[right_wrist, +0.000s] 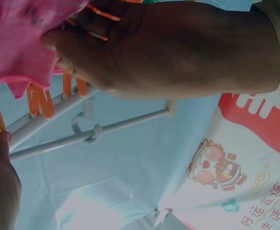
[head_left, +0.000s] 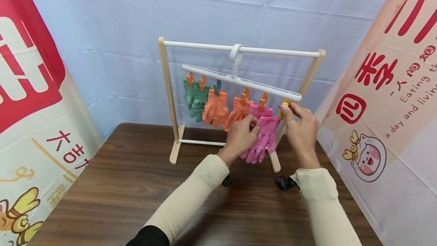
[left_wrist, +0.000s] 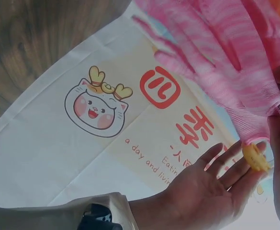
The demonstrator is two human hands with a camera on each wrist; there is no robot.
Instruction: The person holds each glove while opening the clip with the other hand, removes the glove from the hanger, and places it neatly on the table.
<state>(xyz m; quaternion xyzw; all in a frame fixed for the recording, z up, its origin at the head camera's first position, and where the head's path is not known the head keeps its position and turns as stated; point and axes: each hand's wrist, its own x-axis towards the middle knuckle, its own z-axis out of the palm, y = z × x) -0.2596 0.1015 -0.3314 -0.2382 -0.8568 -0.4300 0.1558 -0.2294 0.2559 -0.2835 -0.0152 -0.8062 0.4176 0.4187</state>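
Note:
My left hand (head_left: 243,134) pinches the cuff of a pink glove (head_left: 266,134), whose fingers hang downward. At the right end of a white clip hanger (head_left: 211,73), my right hand (head_left: 303,130) grips a yellow clothespin (head_left: 285,105) between thumb and fingers. The clothespin's tip meets the corner of the pink cuff, as the left wrist view also shows at the yellow clothespin (left_wrist: 256,158). Just behind hangs another pink glove (head_left: 258,111) under an orange clothespin (head_left: 263,101). Farther left along the hanger are orange gloves (head_left: 216,110) and green gloves (head_left: 199,103), also pegged up.
The hanger hooks over the white rail (head_left: 280,51) of a small wooden-legged rack (head_left: 168,86) and slants down to the right. Under the rack is a dark wood table (head_left: 136,185). A pale blue cloth (head_left: 116,22) backs it, with printed banners (head_left: 385,98) at both sides.

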